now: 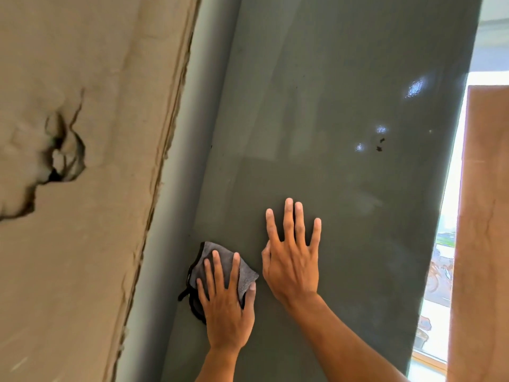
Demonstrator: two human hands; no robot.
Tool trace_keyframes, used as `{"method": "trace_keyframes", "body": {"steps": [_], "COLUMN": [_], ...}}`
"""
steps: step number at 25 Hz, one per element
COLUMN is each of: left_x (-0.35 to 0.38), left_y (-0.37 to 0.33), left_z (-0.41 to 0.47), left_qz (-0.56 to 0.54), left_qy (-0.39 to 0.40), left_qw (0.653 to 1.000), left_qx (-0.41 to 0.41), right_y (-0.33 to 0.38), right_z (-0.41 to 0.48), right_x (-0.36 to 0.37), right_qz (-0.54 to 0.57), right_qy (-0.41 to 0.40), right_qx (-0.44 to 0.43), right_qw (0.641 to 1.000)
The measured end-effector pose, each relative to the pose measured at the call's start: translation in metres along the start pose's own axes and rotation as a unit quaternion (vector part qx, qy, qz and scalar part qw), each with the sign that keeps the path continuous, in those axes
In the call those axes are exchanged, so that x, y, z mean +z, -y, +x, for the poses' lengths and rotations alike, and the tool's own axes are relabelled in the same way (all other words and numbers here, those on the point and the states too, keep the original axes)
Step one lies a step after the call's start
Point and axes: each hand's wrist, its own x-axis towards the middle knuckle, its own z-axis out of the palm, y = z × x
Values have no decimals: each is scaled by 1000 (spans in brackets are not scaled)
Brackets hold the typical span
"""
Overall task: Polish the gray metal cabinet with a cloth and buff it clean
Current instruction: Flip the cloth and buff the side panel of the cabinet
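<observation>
While both forearms reach up from the near edge of the view, the left hand (224, 307) lies flat over a small gray microfibre cloth with a black stitched hem (225, 250). It presses the cloth against the lower left part of the dark gray metal cabinet panel (344, 188). Its fingers are straight and slightly fanned across the fabric, and the thumb lies along the cloth's right edge; nothing is curled round the cloth. A loose black loop of hem hangs out to the left of this hand.

Just to the right and a little farther up, the right hand (292, 268) rests bare on the same panel. Its palm is flat, its four fingers are spread wide and pointing up, and it holds nothing. The two hands are near each other but apart.

Farther up the panel, faint pale streaks cross the surface. Bright spots of reflected light (414, 88) and a few small dark specks (380, 144) sit toward its right side.

Along the panel's left edge runs a paler gray strip (176, 188). Left of that stands a beige, cracked plaster wall (82, 78) with a broken hole (60, 158). To the right of the cabinet, a bright window opening (440, 271) shows, with a brown board (484, 216) beside it.
</observation>
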Motion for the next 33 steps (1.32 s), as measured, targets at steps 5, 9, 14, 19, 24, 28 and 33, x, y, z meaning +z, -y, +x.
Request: {"method": "trace_keyframes", "body": {"steps": [5, 9, 14, 19, 24, 28, 33], "left_x": [-3, -16, -36, -73, -102, -127, -167], "left_y": [-6, -29, -65, -139, -207, -252, -310], "left_z": [31, 98, 175, 292, 393, 472, 587], "left_qz": [-12, -27, -53, -41, -21, -21, -12], "left_qy": [-35, -76, -100, -120, -110, -117, -107], "left_qw": [999, 994, 987, 989, 992, 992, 994], "left_qx": [-25, -74, -111, -74, -59, -45, -6], "right_y": [0, -5, -23, -48, -90, -115, -152], "right_z": [17, 73, 168, 264, 381, 459, 576], "right_x": [0, -8, -31, -57, -99, -123, -159], "right_qz": [18, 28, 37, 27, 24, 26, 16], "right_qy": [-4, -18, -40, -31, -20, -23, -18], "right_qx": [-33, -46, -31, -49, -47, -56, -78], "right_qw": [999, 998, 998, 998, 998, 998, 997]}}
